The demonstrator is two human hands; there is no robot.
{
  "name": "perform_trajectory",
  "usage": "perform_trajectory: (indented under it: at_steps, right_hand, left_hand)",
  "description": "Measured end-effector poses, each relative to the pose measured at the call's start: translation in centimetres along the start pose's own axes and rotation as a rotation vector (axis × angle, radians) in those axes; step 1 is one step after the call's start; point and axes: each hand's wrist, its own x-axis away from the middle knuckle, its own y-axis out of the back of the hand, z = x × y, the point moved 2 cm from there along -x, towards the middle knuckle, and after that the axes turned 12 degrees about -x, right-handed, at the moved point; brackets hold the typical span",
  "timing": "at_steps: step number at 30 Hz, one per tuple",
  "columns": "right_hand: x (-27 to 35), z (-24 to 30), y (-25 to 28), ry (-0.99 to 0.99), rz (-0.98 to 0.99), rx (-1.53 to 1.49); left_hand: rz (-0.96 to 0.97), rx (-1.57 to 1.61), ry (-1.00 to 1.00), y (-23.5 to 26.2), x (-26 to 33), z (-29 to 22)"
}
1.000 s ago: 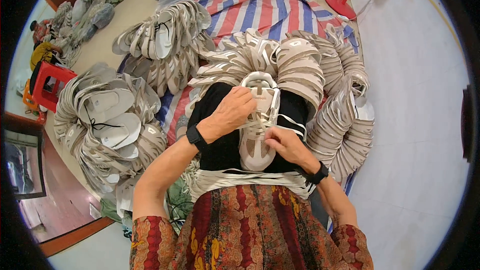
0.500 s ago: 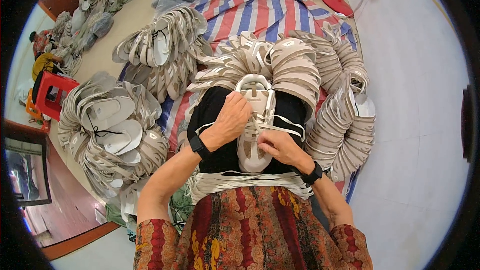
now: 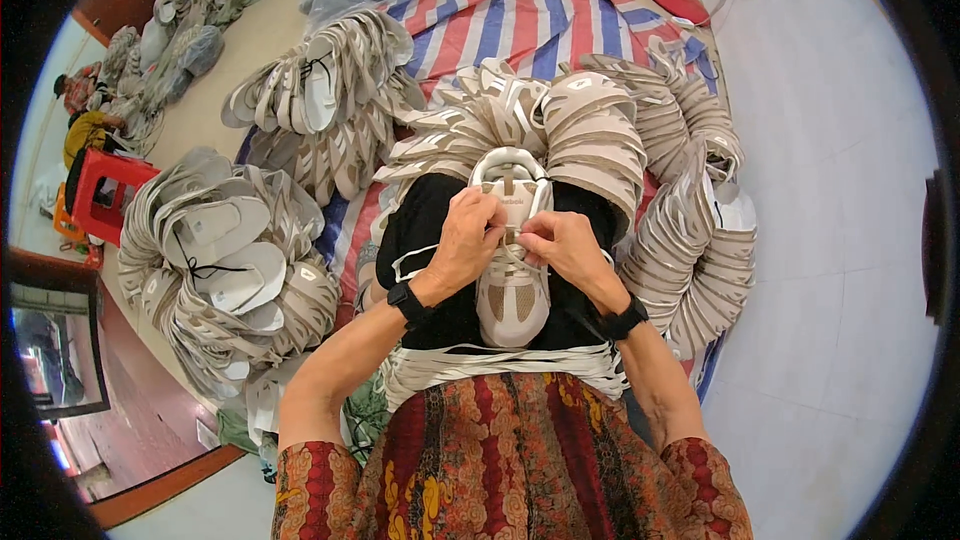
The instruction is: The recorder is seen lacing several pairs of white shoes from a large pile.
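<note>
A beige and white sneaker [image 3: 512, 312] lies on my black-clad lap, its toe toward me. My left hand [image 3: 468, 240] is over the left side of its lacing, thumb and fingers pinched on the pale shoelace [image 3: 410, 258], part of which trails out to the left. Across from it, my right hand [image 3: 562, 248] pinches at the lacing from the right, fingertips close to those of the left. The lace between the fingertips is mostly hidden. A bundle of white laces [image 3: 500, 368] lies across my waist.
Beige shoe uppers stand in curved stacks beyond my knees [image 3: 590, 130], at the right [image 3: 690, 260] and left [image 3: 230, 270]. Under them spreads a striped sheet [image 3: 520, 25]. A red stool [image 3: 110, 190] stands at left; people [image 3: 90, 130] sit behind it.
My right hand has moved up the shoe from near the toe to the lacing, beside the left. The left hand has shifted slightly down. Less loose lace shows at the right.
</note>
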Motion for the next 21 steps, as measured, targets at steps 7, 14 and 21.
perform_trajectory:
  at_steps: [7,14,21]
  right_hand:
    - [-0.5,0.7,-0.7,0.324,-0.169,0.428]
    - [1.8,3.6,10.2,0.216,-0.766,0.781]
    - [1.2,2.0,1.5,0.69,-0.161,0.71]
  left_hand:
    - [-0.002,-0.074,-0.134,0.8,0.1,0.3]
    - [0.359,-0.511,-0.158,1.0,0.3,0.2]
    - [0.363,-0.123,0.181,1.4,-0.4,0.6]
